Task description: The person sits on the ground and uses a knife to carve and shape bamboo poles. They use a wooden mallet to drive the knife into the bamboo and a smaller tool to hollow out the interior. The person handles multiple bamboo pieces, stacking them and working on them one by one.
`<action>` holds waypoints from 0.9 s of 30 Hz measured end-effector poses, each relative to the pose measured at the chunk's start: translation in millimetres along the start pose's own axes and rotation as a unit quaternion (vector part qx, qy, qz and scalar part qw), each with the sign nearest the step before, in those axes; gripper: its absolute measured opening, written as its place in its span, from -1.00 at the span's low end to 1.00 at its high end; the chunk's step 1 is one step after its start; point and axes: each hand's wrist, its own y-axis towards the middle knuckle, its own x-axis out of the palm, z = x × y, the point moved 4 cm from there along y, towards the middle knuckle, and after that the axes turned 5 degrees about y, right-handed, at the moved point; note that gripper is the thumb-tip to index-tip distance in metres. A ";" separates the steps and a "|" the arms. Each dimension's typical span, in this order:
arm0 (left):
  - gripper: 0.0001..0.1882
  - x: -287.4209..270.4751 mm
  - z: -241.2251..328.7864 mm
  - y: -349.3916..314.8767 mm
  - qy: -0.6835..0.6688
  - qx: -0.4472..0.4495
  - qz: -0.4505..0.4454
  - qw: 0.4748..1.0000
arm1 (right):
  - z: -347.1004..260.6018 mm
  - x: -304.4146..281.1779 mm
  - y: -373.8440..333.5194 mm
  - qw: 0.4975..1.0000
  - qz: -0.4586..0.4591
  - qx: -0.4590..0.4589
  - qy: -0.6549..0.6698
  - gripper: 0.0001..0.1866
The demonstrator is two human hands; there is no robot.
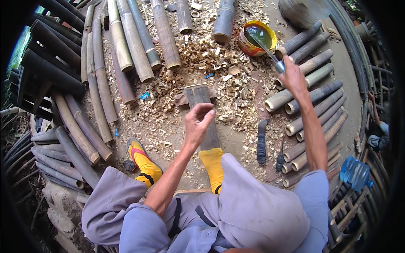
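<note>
My right hand (292,78) is closed round the grey tubular handle of a long metal-bladed tool (279,66). Its blade slants down into a yellow and red bucket (275,41) of greenish liquid, which hides the tip. My left hand (199,122) hovers over a flat dark bamboo slat (211,137), its fingers curled in toward the thumb, with nothing visible in them. The slat's far end rests on a small wooden block (181,99). My foot in a yellow sock (212,166) presses on its near end.
Bamboo poles lie at the left (71,126) and in a row at the right (312,99). Wood shavings (202,55) cover the ground. A dark wrapped tool (262,141) lies right of the slat. A blue water jug (355,173) stands at far right, near another person's arm (373,107).
</note>
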 end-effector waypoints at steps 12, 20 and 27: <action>-0.68 52.0 5.2 -22.0 -0.232 -0.074 0.057 0.968 | -17.0 116.1 -364.5 0.866 -0.053 0.331 0.372 -0.15; -0.79 -51.3 0.1 0.1 -0.096 0.057 0.212 0.971 | -9.7 98.5 -424.1 0.804 -0.141 0.384 0.433 -0.06; -0.80 -82.6 -4.1 3.6 -0.040 0.146 0.230 0.961 | -19.6 92.3 -415.5 0.804 -0.182 0.351 0.444 0.03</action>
